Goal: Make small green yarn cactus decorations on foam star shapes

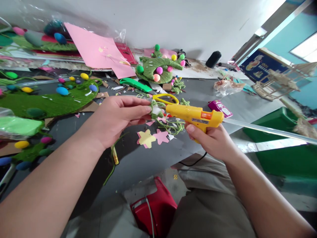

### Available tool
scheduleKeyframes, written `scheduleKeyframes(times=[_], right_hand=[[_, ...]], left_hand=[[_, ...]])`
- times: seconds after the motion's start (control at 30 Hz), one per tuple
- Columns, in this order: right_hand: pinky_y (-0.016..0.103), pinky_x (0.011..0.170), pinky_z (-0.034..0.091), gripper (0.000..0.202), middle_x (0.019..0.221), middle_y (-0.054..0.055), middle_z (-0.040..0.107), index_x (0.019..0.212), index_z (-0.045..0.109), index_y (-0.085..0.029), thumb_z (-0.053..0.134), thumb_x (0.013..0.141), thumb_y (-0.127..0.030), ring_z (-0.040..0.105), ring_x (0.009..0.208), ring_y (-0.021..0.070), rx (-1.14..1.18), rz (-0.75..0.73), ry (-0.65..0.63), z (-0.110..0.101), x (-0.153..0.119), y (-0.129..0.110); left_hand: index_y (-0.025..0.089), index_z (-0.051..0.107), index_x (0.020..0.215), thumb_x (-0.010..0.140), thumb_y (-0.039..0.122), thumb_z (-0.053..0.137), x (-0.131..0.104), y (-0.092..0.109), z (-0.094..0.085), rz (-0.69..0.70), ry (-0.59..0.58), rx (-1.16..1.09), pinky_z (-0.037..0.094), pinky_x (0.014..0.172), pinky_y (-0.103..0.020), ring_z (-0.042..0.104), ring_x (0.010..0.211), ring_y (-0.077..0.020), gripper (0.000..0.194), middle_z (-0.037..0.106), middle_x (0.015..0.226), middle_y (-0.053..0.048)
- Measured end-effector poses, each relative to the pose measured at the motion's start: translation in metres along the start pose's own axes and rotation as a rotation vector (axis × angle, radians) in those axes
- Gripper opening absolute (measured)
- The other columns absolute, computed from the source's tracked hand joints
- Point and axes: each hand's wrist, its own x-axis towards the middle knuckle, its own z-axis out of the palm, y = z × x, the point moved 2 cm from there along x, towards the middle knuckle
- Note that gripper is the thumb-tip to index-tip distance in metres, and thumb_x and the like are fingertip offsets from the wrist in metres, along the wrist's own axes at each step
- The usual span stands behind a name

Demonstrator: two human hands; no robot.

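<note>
My left hand [123,115] pinches a small piece wrapped in green yarn [156,110], with a whitish patch on its face. My right hand [213,138] is closed around the handle of a yellow glue gun [195,115]. The gun points left, its nozzle close beside the yarn piece; whether they touch is unclear. A long clear glue stick [262,129] sticks out of its rear. Below the hands lie a yellow paper star [147,138] and a pink paper star [161,136]. Loose green yarn [174,127] lies under the nozzle.
Yellow-handled scissors [165,98] and a green cutter [135,85] lie behind the hands. Green yarn shapes with pompoms [158,71] stand by the wall and at left. A purple box [220,108] is at right, near a green bin [274,148]. A pencil [115,156] is near the front edge.
</note>
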Motion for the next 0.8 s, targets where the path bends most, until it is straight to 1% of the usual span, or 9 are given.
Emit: scheduleKeyframes(times=[0.1,0.2,0.3,0.47,0.53,0.6,0.67,0.7,0.8], right_hand=[[0.031,0.078,0.056,0.033,0.091,0.005,0.071,0.115,0.075,-0.021,0.066,0.098,-0.049,0.067,0.090,0.0202,-0.013,-0.012,0.002,0.000,0.000,-0.001],[0.031,0.081,0.056,0.033,0.094,0.006,0.072,0.112,0.075,-0.020,0.066,0.099,-0.049,0.067,0.094,0.0203,-0.024,-0.022,-0.008,-0.001,0.000,-0.002],[0.030,0.079,0.055,0.031,0.094,0.005,0.071,0.108,0.074,-0.020,0.066,0.099,-0.049,0.066,0.092,0.0192,-0.013,-0.020,-0.010,-0.001,0.001,-0.002],[0.028,0.068,0.051,0.029,0.077,0.002,0.062,0.087,0.070,-0.021,0.067,0.097,-0.048,0.061,0.079,0.0164,0.000,-0.035,0.003,0.000,0.002,0.000],[0.027,0.062,0.048,0.032,0.073,0.001,0.059,0.085,0.068,-0.021,0.068,0.097,-0.050,0.057,0.071,0.0146,0.002,-0.027,0.017,-0.001,0.001,0.000],[0.026,0.055,0.044,0.035,0.069,0.000,0.058,0.088,0.068,-0.020,0.067,0.096,-0.055,0.053,0.063,0.0129,0.004,0.008,0.037,-0.003,0.001,0.000],[0.026,0.051,0.040,0.042,0.067,0.000,0.057,0.092,0.071,-0.020,0.066,0.094,-0.061,0.051,0.059,0.0125,-0.019,0.053,0.088,-0.008,0.002,0.001],[0.026,0.051,0.040,0.045,0.066,0.001,0.058,0.093,0.072,-0.019,0.066,0.092,-0.064,0.051,0.059,0.0127,-0.045,0.071,0.134,-0.012,0.003,0.003],[0.028,0.055,0.042,0.050,0.072,0.004,0.062,0.090,0.075,-0.019,0.067,0.088,-0.069,0.054,0.063,0.0143,-0.142,0.114,0.334,-0.029,0.012,0.019]], left_hand=[[0.021,0.084,0.091,0.066,0.028,0.095,0.000,0.000,0.000,-0.003,0.004,-0.003,0.061,0.071,-0.020,0.075,0.072,-0.0129,0.029,0.081,0.087,-0.003],[0.021,0.084,0.091,0.065,0.027,0.095,-0.001,0.001,0.000,-0.001,0.010,-0.008,0.061,0.073,-0.021,0.075,0.075,-0.0137,0.029,0.081,0.087,-0.002],[0.021,0.083,0.092,0.067,0.028,0.094,-0.001,0.000,0.000,0.007,0.007,-0.013,0.061,0.073,-0.021,0.076,0.076,-0.0144,0.028,0.081,0.088,-0.003],[0.018,0.082,0.093,0.071,0.025,0.092,-0.001,0.001,-0.001,0.004,0.012,-0.039,0.061,0.073,-0.020,0.075,0.075,-0.0126,0.025,0.081,0.088,-0.002],[0.017,0.081,0.095,0.074,0.023,0.091,-0.002,0.002,-0.002,-0.007,0.011,-0.067,0.061,0.076,-0.021,0.075,0.076,-0.0119,0.023,0.081,0.088,-0.001],[0.017,0.080,0.097,0.077,0.023,0.090,-0.002,0.004,-0.003,-0.018,0.016,-0.089,0.062,0.080,-0.022,0.076,0.078,-0.0117,0.022,0.082,0.090,0.000],[0.017,0.080,0.097,0.078,0.022,0.089,-0.003,0.004,-0.003,-0.019,0.028,-0.098,0.062,0.082,-0.024,0.076,0.079,-0.0116,0.021,0.082,0.090,0.001],[0.018,0.080,0.097,0.078,0.021,0.089,-0.003,0.004,-0.004,-0.015,0.035,-0.098,0.062,0.081,-0.024,0.076,0.078,-0.0114,0.021,0.082,0.089,0.001],[0.018,0.081,0.095,0.077,0.020,0.090,-0.003,0.004,-0.003,-0.028,0.032,-0.096,0.061,0.079,-0.024,0.075,0.077,-0.0108,0.021,0.081,0.086,0.001]])
